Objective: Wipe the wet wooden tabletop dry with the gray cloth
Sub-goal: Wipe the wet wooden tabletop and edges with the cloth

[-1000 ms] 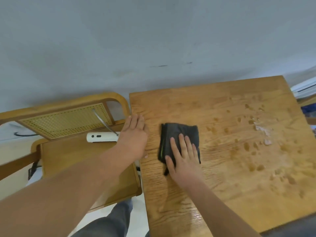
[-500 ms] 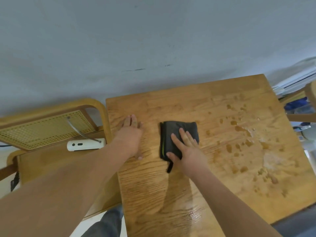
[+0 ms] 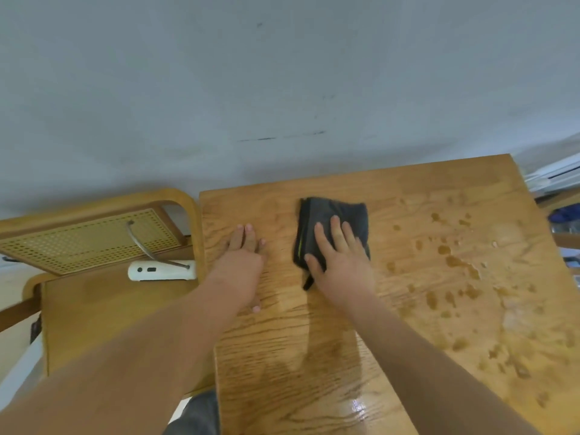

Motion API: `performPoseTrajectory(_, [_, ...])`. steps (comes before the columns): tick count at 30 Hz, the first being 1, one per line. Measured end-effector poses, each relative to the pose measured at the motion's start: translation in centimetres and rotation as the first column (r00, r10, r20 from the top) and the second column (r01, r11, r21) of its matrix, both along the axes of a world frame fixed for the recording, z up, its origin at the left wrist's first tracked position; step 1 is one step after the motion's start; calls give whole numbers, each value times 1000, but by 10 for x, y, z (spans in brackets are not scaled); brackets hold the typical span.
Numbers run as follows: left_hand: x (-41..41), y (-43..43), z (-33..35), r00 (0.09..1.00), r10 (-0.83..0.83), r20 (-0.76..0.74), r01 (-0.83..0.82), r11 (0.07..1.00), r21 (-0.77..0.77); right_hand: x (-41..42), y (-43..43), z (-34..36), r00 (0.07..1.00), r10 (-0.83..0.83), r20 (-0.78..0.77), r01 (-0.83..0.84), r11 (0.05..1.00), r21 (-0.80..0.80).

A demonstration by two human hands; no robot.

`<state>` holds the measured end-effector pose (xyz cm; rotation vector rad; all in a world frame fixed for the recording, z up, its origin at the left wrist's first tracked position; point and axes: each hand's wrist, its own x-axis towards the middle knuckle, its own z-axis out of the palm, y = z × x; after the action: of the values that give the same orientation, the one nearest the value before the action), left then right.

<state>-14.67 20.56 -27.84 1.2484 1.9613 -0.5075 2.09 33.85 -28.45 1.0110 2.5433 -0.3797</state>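
A folded dark gray cloth (image 3: pixel 348 215) lies on the wooden tabletop (image 3: pixel 423 189), toward its far left part. My right hand (image 3: pixel 340 262) presses flat on the cloth with straight, spread fingers and covers its near half. My left hand (image 3: pixel 243 262) rests flat on the bare wood just left of the cloth, near the table's left edge. Water drops and puddles (image 3: pixel 452 262) cover the right half of the tabletop, and a wet sheen (image 3: pixel 357 406) shows near the front edge.
A wooden chair with a cane back (image 3: pixel 88 237) stands against the table's left edge. On its seat lies a white device (image 3: pixel 161 270) with a metal rod. A gray wall (image 3: pixel 282 89) rises behind the table. Some clutter (image 3: pixel 565 215) shows past the right edge.
My right hand has slid the cloth away from me toward the far edge of the table. My left hand has stayed flat near the left edge. The camera view has shifted.
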Motion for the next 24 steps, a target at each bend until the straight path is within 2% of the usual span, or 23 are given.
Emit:
performPoseTrajectory(4, [-10,-18,1,996,45,83,-55,992,115,37,-55,-5,985,172,-7,-173,985,-25])
performPoseTrajectory(6, [-9,-17,4,997,18,73,-26,995,100,42,-55,-5,979,203,-17,-203,979,-11])
performPoseTrajectory(9, [-7,-3,8,1000,-1,31,1,1000,24,31,-24,2,972,234,-12,-235,969,-80])
performPoseTrajectory(11, [-5,5,10,1000,-8,15,9,1000,-30,11,11,7,980,199,-11,-199,974,-111])
performPoseTrajectory(16, [4,11,7,1000,-16,-16,14,991,-130,-51,88,1,997,-74,-39,68,988,-136])
performPoseTrajectory(20, [6,14,6,999,-29,-38,24,991,-130,-43,79,-6,997,-60,-43,59,998,-38])
performPoseTrajectory(24, [5,6,2,999,-32,-36,29,995,-91,21,11,0,1000,-12,-10,12,1000,1])
